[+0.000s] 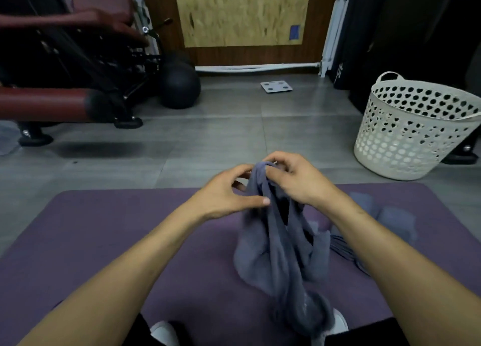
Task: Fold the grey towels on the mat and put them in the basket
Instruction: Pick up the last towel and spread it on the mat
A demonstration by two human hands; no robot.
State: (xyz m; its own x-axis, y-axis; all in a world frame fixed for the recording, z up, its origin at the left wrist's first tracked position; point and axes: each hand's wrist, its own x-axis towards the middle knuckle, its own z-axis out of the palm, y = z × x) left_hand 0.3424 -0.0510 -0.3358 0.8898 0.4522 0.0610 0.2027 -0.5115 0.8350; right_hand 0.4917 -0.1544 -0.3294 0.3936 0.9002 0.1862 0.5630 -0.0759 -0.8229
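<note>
Both: right hand [294, 179], left hand [229, 192] pinch raised towel [281, 246].

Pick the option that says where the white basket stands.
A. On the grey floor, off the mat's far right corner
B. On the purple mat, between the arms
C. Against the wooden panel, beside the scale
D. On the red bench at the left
A: the white basket stands on the grey floor tiles, just beyond the far right corner of the purple mat, not on it.
</note>
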